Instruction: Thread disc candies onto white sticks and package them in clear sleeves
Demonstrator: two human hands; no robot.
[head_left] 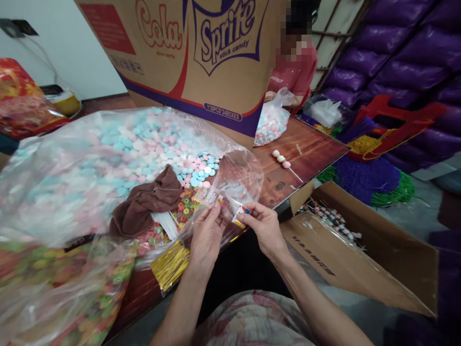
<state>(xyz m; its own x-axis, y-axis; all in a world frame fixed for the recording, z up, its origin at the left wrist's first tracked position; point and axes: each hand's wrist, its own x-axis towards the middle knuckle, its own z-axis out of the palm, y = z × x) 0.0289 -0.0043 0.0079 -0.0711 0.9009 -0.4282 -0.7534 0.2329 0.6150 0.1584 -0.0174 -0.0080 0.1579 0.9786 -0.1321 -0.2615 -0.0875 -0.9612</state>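
Both our hands meet over the table edge: our left hand and right hand each pinch one small clear packet, fingers clamped on its two ends. Behind it lie one brown cloth, one big bag of pastel candies, one bundle of gold twist ties and one candy skewer. Two cardboard boxes stand by: a printed one and an open one.

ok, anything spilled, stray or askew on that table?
One finished candy stick lies alone on the bare wooden table, apart from the bags. A brown cloth is crumpled over the open bag of pastel candies. Both hands, left and right, pinch a small clear packet. Nothing looks spilled.
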